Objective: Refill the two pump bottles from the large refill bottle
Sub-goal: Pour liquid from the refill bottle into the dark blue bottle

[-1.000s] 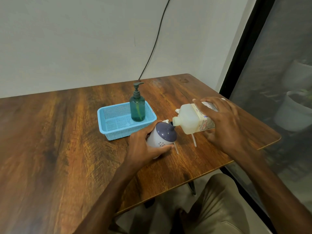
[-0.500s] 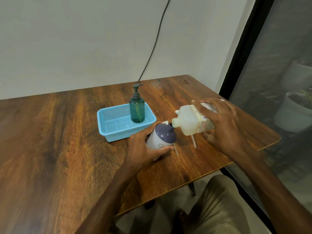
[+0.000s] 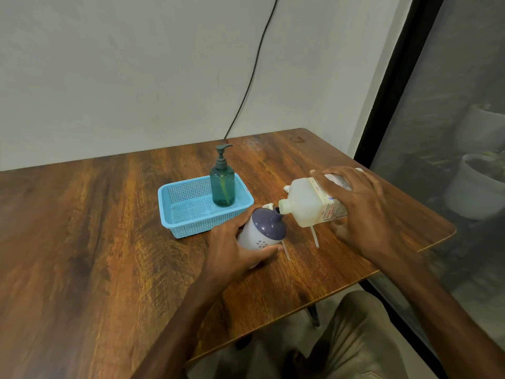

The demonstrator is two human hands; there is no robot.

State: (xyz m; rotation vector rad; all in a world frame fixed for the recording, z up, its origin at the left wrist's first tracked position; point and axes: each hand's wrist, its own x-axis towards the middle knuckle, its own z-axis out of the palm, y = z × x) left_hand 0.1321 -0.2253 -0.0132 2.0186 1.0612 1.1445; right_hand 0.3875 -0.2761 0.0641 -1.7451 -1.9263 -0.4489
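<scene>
1. Lettering in red and blue runs along the paper label (image 3: 329, 207) of the large refill bottle (image 3: 303, 206), but it is too small and skewed to read.
2. The refill bottle is translucent white with pale liquid inside. It is held tipped on its side to the right of the blue basket (image 3: 177, 214), and its open neck meets the mouth of the white pump bottle (image 3: 259, 237).
3. The right hand (image 3: 360, 212) grips the labelled rear half of the refill bottle, its fingers curled round it from above and below.
4. The white pump bottle has a purple dome top and a small flower mark, and its pump is off. It leans toward the refill bottle just in front of the basket's right end. Its wall is opaque, so its contents cannot be seen.
5. The left hand (image 3: 232, 250) wraps this bottle, with the thumb on the near side and the fingers curled round the far side; the bottle's base is hidden.
6. The green pump bottle (image 3: 222, 187) stands upright inside the basket at its right end, with its pump fitted and a dip tube visible through the tinted wall.
7. Two clear dip tubes (image 3: 314, 237) lie on the wooden worktop (image 3: 82, 242) to the right of the basket, partly under the held bottles.
</scene>
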